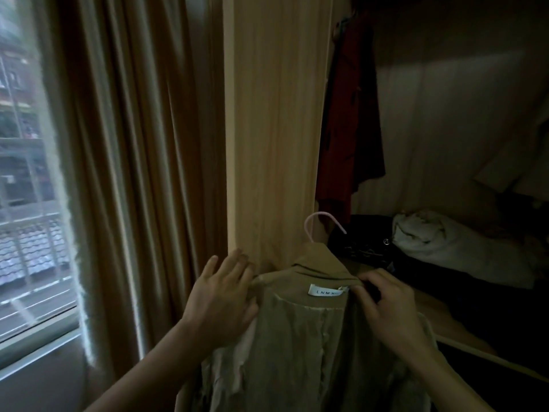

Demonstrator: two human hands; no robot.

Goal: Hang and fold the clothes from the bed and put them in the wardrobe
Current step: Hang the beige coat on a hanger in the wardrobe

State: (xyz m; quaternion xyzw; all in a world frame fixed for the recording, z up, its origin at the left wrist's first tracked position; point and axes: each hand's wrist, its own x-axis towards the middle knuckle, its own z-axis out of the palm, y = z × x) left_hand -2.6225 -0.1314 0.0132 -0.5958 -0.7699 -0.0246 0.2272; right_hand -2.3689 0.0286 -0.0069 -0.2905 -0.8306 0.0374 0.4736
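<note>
A tan garment (300, 346) with a white neck label (326, 291) hangs on a pink hanger (319, 223), low in the middle of the view. My left hand (221, 298) lies on its left shoulder with the fingers spread and nearly straight. My right hand (389, 304) pinches the collar at the right shoulder, fingers curled. The hanger's hook stands free in front of the wardrobe's wooden side panel (276, 120). The open wardrobe (445, 114) is dark, at the right.
A red garment (350, 114) hangs inside the wardrobe at its left. Dark clothes (365, 242) and a white bundle (445, 242) lie on its shelf. Brown curtains (133, 159) and a window (26, 173) fill the left side.
</note>
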